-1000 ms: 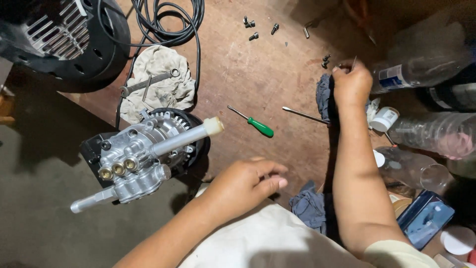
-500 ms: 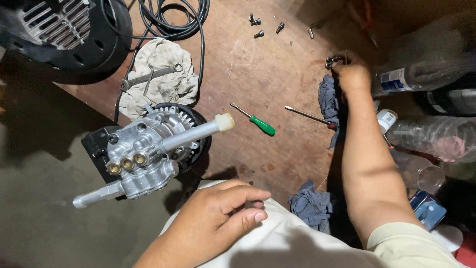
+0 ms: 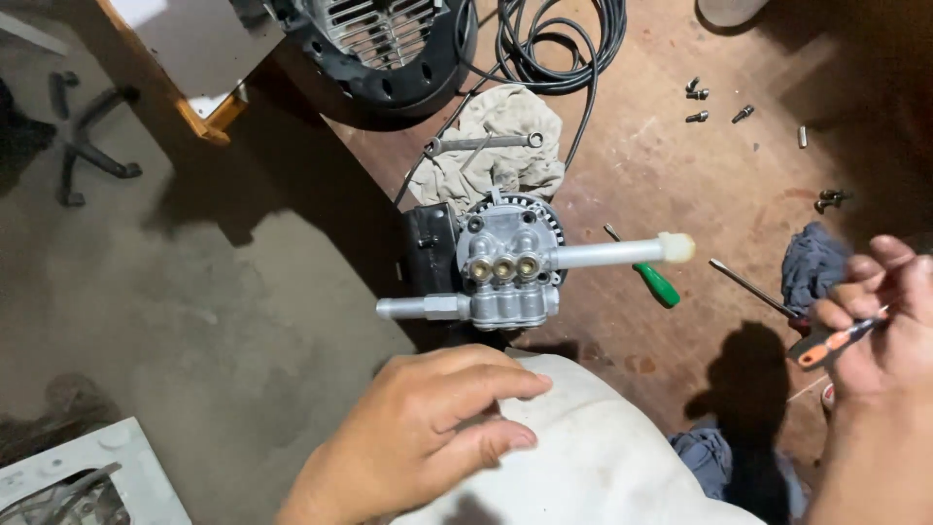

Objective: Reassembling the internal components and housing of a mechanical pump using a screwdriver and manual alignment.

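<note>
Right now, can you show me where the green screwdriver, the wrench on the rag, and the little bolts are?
green screwdriver (image 3: 660, 286), head view, on its green handle.
wrench (image 3: 483, 142), head view, mid-shaft, on the rag.
bolts (image 3: 697, 94), head view, on one bolt of the cluster.

Between my left hand (image 3: 418, 437) on my knee and my right hand (image 3: 889, 321), the reddish floor (image 3: 671, 165) lies open, crossed only by the green-handled screwdriver (image 3: 646, 272) and a long thin driver (image 3: 748, 287). The pump head (image 3: 505, 272) blocks the way straight ahead, its pale pipe (image 3: 612, 255) jutting right and a stub left. Behind it lie the rag (image 3: 501, 146) with a wrench (image 3: 483, 142), and coiled hose (image 3: 554, 44). Loose bolts (image 3: 700, 97) dot the far right. The grey floor to my left is free.
</note>
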